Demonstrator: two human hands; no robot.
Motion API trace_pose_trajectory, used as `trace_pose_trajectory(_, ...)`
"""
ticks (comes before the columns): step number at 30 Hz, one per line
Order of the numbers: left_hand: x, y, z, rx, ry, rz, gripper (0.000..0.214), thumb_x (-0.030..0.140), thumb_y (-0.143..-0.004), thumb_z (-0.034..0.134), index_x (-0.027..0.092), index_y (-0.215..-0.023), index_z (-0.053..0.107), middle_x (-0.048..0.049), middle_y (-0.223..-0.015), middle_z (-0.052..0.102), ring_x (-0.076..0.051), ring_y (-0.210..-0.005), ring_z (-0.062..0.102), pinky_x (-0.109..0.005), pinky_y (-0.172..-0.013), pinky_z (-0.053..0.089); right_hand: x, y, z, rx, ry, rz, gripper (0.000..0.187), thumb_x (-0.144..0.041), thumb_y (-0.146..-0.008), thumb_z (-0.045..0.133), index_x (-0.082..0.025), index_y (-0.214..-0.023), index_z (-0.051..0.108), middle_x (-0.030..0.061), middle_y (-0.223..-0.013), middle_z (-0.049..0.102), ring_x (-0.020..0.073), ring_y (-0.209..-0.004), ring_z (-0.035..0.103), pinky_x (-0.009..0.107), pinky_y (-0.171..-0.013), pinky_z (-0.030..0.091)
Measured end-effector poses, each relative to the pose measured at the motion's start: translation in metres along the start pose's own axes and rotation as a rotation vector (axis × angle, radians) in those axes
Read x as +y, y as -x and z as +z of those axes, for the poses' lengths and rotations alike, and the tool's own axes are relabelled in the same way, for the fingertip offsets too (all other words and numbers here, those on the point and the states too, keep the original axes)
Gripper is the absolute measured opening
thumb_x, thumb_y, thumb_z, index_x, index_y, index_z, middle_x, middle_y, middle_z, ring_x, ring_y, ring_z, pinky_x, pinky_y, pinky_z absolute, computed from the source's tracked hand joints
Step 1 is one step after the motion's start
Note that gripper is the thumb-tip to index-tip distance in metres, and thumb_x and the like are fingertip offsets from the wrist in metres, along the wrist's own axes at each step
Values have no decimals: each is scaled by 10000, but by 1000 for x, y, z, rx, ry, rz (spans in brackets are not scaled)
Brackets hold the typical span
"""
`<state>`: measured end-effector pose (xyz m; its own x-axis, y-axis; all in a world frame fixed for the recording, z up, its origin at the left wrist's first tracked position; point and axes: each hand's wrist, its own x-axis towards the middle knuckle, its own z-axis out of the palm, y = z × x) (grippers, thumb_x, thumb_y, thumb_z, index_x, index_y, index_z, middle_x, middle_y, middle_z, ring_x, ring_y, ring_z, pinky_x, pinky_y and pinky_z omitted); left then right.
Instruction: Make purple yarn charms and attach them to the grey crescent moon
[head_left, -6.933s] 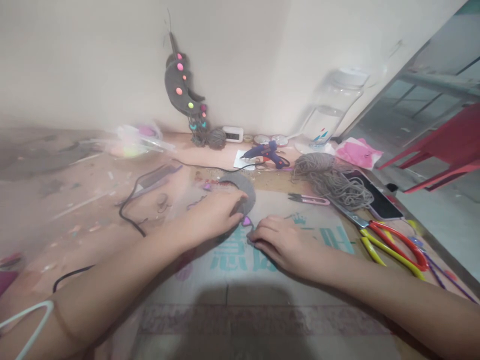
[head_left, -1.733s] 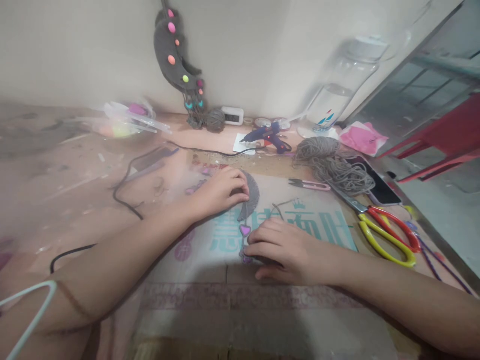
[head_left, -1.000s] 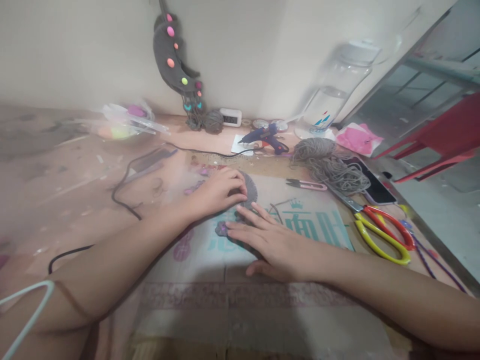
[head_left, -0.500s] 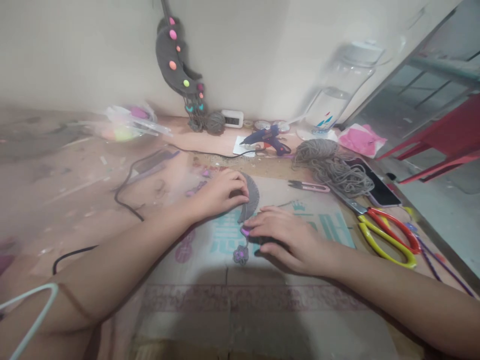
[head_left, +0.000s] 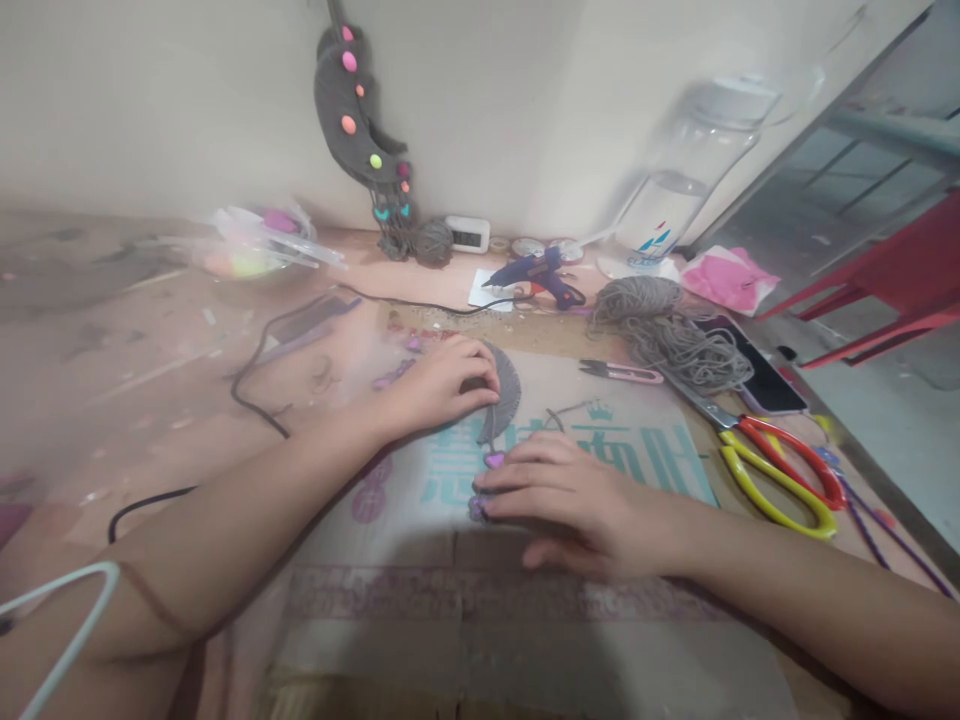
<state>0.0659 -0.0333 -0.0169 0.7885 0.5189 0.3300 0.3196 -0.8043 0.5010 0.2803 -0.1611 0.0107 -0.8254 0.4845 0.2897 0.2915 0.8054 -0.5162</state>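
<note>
A grey felt crescent point(head_left: 508, 390) with stitching along its rim lies flat on the printed sheet point(head_left: 405, 550). My left hand point(head_left: 454, 378) covers its inner side, thumb and fingertips closed together at its edge. From there a short grey cord runs down to a small purple heart point(head_left: 493, 460). Below the heart is a grey and purple flower point(head_left: 477, 508), partly hidden by fingertips. My right hand point(head_left: 577, 490) lies palm down with its fingers stretched out, the tips touching the flower and close to the heart. Its thumb is spread apart.
Right of the hands lie pink-handled thread snips point(head_left: 621, 372), large scissors point(head_left: 780, 475), grey yarn point(head_left: 675, 330) and a phone point(head_left: 757, 370). Behind are a glue gun point(head_left: 536, 275) and a water bottle point(head_left: 679, 180). A decorated dark crescent point(head_left: 341, 120) hangs at the wall.
My right hand has moved slightly down toward me, its fingertips going from the heart to the flower. More of the cord and heart shows. My left hand stays in place.
</note>
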Motion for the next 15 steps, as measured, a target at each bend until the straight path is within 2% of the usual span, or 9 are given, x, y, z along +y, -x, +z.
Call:
trace_pose_trajectory(3, 0, 0, 0, -5, -7, -12, 124, 293, -897, 660, 181, -861, 699, -71, -1008, 650, -222, -1031, 577, -381, -945, 416, -5, -3, -1, -72, -103, -9, 357, -339, -946, 607, -118, -1226, 602, 124, -1218, 701, 216, -1156, 584, 404, -1081, 376)
trace_pose_trajectory(6, -1, 0, -1, -6, -4, -9, 129, 299, -900, 655, 185, -860, 697, -68, -1004, 648, -221, -1033, 579, -380, -944, 417, -6, -3, -1, -55, -216, 33, 327, -358, -949, 601, -132, -1184, 624, 116, -1061, 726, 195, -1033, 615, 375, -978, 441)
trace_pose_trajectory(11, -2, 1, 0, -2, 4, 3, 126, 297, -903, 652, 185, -863, 695, -65, -1009, 649, -215, -1038, 583, -379, -951, 417, -4, -2, -2, 36, -283, 54, 288, -376, -962, 576, -145, -1111, 663, 97, -957, 730, 191, -944, 630, 366, -899, 464)
trace_pose_trajectory(15, -3, 1, 1, 2, 7, 13, 129, 301, -908, 645, 189, -868, 695, -63, -1006, 650, -214, -1042, 583, -378, -958, 418, 1, 0, -1, 192, -119, 46, 215, -306, -987, 536, -147, -1057, 662, 112, -991, 734, 193, -964, 649, 379, -902, 473)
